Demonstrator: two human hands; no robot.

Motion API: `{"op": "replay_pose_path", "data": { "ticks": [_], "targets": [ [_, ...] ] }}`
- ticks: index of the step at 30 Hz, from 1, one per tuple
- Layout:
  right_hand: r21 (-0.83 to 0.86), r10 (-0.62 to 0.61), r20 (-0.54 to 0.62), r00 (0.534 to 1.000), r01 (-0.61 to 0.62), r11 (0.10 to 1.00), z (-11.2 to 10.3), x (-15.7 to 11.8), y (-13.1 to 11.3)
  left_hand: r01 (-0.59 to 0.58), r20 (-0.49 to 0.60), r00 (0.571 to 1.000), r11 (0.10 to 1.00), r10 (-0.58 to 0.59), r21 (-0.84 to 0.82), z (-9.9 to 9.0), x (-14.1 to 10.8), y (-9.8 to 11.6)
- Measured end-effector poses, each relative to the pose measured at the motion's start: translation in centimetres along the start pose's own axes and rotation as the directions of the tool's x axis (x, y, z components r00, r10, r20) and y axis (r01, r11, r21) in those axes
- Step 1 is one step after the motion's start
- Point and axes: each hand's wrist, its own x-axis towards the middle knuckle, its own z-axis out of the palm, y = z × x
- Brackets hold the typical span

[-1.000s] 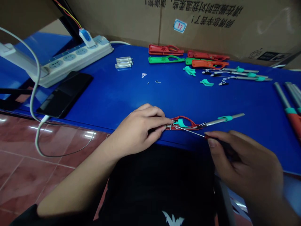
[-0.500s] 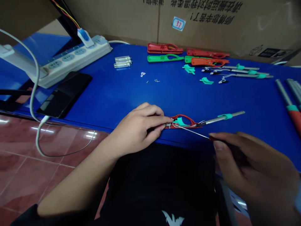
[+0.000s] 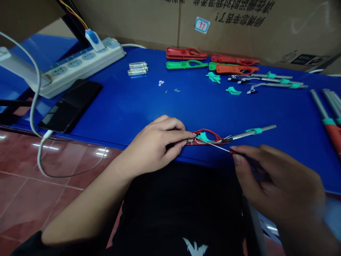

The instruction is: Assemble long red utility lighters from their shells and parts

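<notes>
A red lighter shell lies near the table's front edge, with a teal trigger piece and white wires inside. My left hand grips its left end, fingers closed around it. From its right end a metal tube with a teal ring points right. My right hand is closed on the red handle of a thin screwdriver, whose shaft reaches left into the shell. The screwdriver's tip is too small to make out beside my left fingertips.
At the back lie red shells, a green shell, an orange shell, teal pieces, wired tubes and clear cylinders. A power strip and phone are left; assembled lighters right.
My right hand and the screwdriver have shifted left and slightly up, closer to the shell. My left hand keeps its grip on the shell.
</notes>
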Motion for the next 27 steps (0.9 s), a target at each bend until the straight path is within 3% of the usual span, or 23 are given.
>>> {"op": "replay_pose_path", "data": {
  "ticks": [9, 14, 21, 27],
  "targets": [
    [-0.157, -0.256, -0.082, 0.963, 0.241, 0.958, -0.1, 0.6, 0.6, -0.008, -0.004, 1.0, 1.0, 0.008, -0.004, 0.0, 0.2, 0.1],
    [-0.201, -0.386, 0.022, 0.922, 0.382, 0.902, -1.1, 1.0, 0.9, 0.01, 0.001, 1.0, 1.0, -0.01, 0.0, -0.1, 0.3, 0.0],
    [-0.155, -0.609, 0.248, 0.753, 0.651, 0.743, -2.7, 2.2, 1.8, 0.012, 0.013, 1.0, 1.0, -0.012, 0.005, -0.2, 0.2, 0.1],
    [-0.15, -0.714, 0.269, 0.647, 0.76, 0.632, -3.4, 3.8, 2.2, -0.002, 0.015, 1.0, 1.0, 0.002, -0.006, -0.2, 0.2, 0.0]
  ]
}}
